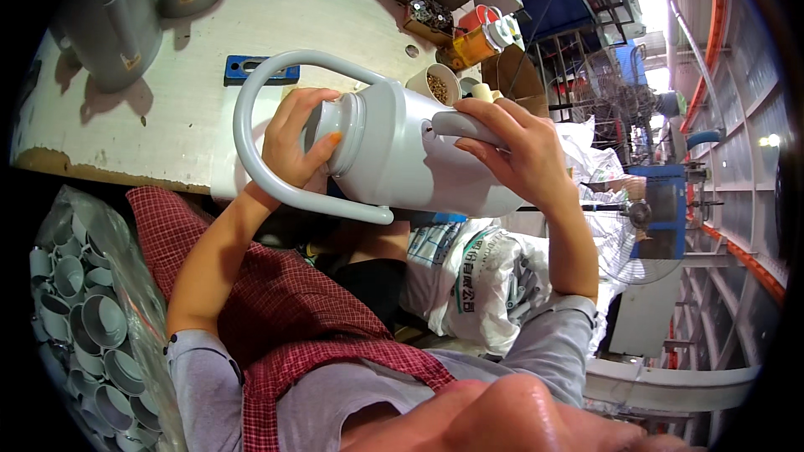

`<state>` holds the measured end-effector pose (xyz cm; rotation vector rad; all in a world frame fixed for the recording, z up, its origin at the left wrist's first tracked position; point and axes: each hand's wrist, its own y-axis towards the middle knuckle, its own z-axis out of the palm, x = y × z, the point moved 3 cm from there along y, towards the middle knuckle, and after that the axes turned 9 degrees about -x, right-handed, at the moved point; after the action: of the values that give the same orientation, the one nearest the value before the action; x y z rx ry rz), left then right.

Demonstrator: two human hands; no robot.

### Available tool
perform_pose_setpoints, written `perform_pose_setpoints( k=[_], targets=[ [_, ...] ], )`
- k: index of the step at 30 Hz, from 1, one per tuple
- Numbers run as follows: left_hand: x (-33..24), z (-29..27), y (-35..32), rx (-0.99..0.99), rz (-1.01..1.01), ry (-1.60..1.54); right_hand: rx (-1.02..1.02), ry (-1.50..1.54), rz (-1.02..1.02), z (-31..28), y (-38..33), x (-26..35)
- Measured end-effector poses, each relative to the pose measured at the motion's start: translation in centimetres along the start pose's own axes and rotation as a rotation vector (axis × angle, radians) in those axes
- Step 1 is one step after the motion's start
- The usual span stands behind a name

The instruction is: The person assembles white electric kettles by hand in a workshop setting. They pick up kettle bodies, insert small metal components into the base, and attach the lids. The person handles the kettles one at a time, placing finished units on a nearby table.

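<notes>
A grey plastic can [452, 172] lies tilted across my lap side of the bench, its neck toward the left. A large grey hoop handle [249, 109] arches around the neck and past my left wrist. My left hand [295, 138] grips the neck, thumb and fingers curled over its rim. With my right hand [523, 146] I pinch a short curved grey handle piece [467, 127] against the can's side, close to a small dark spot, perhaps a hole or screw. Whether that piece is fastened cannot be seen.
Similar grey cans [126, 42] stand at the bench's far left. A blue block [239, 69], a cup of small brass-coloured parts [440, 85] and a yellow-orange container [476, 46] are on the bench. A clear bag of grey rings [105, 322] and a white sack [469, 285] lie below; a fan [638, 216] stands right.
</notes>
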<state>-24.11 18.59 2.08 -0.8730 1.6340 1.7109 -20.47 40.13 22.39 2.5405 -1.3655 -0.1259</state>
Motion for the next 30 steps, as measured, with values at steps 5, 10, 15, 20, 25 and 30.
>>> perform_pose_setpoints(
  k=[5, 10, 15, 20, 25, 30],
  targets=[
    [0.6, -0.1, -0.1, 0.033, -0.004, -0.005, 0.085, 0.055, 0.03, 0.8, 0.4, -0.3],
    [0.5, -0.1, -0.1, -0.015, 0.035, 0.019, 0.127, 0.151, 0.097, 1.4, 0.7, -1.1],
    [0.2, -0.2, 0.2, -0.038, 0.094, 0.048, 0.141, 0.15, 0.132, 1.3, 0.5, -1.2],
    [0.1, -0.2, -0.2, -0.043, 0.067, 0.05, 0.056, 0.226, 0.11, 0.4, 0.3, -1.7],
    [0.0, -0.2, 0.0, -0.046, 0.072, 0.052, 0.107, 0.149, 0.078, 1.0, 0.4, -1.1],
    [0.0, -0.2, 0.0, -0.045, 0.073, 0.046, 0.131, 0.15, 0.083, 1.5, 0.6, -1.2]
  ],
)
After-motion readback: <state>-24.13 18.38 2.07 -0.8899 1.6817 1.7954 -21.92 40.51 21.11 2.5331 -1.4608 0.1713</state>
